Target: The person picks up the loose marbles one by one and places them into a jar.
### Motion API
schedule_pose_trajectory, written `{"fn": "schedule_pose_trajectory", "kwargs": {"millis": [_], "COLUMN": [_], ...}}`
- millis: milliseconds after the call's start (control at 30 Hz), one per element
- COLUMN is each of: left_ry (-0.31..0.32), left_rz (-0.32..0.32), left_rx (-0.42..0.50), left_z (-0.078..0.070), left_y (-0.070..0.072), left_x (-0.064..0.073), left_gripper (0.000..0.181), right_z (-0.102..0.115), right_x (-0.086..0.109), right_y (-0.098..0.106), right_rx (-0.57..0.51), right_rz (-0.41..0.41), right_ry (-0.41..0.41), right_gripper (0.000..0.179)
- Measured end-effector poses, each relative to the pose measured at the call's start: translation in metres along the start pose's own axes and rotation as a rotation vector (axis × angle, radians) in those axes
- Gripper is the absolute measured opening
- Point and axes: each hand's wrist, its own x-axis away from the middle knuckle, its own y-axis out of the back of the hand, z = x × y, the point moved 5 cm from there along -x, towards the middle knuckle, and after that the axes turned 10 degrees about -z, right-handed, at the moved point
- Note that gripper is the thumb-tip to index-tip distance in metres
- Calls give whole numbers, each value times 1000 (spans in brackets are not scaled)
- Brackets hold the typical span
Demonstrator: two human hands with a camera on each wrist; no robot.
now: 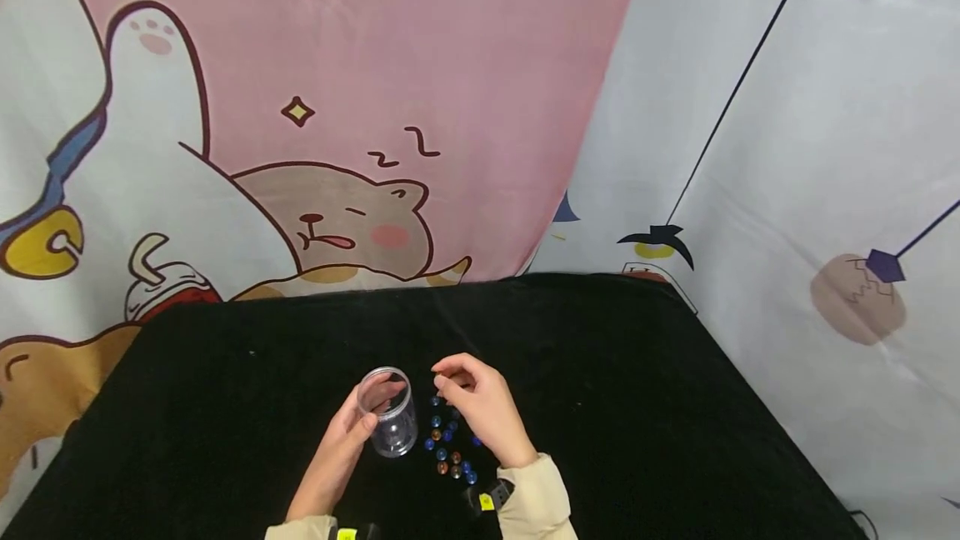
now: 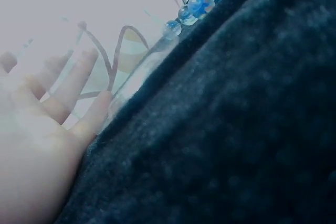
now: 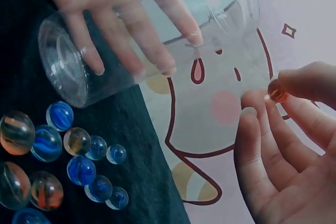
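My left hand [image 1: 333, 457] grips a clear, wide-mouthed plastic jar [image 1: 395, 433] from its left side, thumb near the rim. In the right wrist view the fingers of that hand lie spread along the jar's wall, and no marbles show inside. Just right of the jar, my right hand [image 1: 486, 411] pinches an orange glass marble [image 3: 276, 93] between thumb and fingertips, raised above the cloth. Several blue and orange marbles [image 1: 442, 454] lie loosely grouped on the cloth between the two hands. Part of this group is hidden beneath my right hand in the head view.
A black velvety cloth [image 1: 637, 423] covers the table. Behind it hangs a pink and white curtain [image 1: 487, 65] printed with cartoon animals, and a whitish printed sheet [image 1: 825, 148] borders the right side. Each wrist wears a dark strap below a cream sleeve [image 1: 536, 498].
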Motion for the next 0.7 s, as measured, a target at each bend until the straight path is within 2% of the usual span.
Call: {"fn": "schedule_pose_trajectory", "kwargs": {"millis": [167, 367, 500, 700], "left_ry": [42, 15, 7, -38], "left_rz": [10, 40, 33, 44], "left_rx": [-37, 6, 33, 71], "left_z": [-3, -8, -7, -4], "left_y": [1, -1, -1, 0], "left_x": [0, 0, -1, -1], "left_gripper": [38, 38, 38, 38], "right_z": [0, 4, 8, 17], "right_x": [1, 2, 1, 3], "right_y": [-5, -8, -7, -6], "right_rx": [4, 39, 46, 56], "right_rz": [-7, 15, 17, 7], "right_ry": [3, 30, 53, 67], "right_gripper": [18, 16, 16, 18]}}
